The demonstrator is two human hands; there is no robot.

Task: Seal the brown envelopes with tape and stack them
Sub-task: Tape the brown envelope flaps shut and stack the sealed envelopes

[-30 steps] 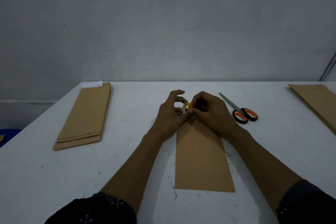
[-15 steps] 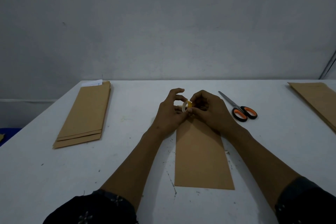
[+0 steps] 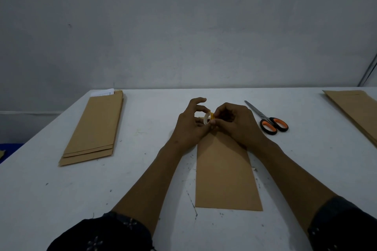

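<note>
A brown envelope [image 3: 225,173] lies lengthwise on the white table [image 3: 142,189] in front of me. Above its far end my left hand [image 3: 190,126] holds a small roll of tape [image 3: 208,118] between thumb and fingers. My right hand [image 3: 234,124] pinches at the roll's yellow edge with curled fingers. The envelope's far end is hidden behind both hands. A stack of brown envelopes [image 3: 95,128] lies at the left, a white paper sticking out at its far end. Another pile of brown envelopes [image 3: 359,110] lies at the right edge.
Orange-handled scissors [image 3: 267,120] lie just right of my right hand, blades pointing away. A grey wall stands behind the table's far edge. The table's left edge runs diagonally, with blue floor below.
Both hands stay at the tape roll with only slight finger shifts. Nothing else has moved.
</note>
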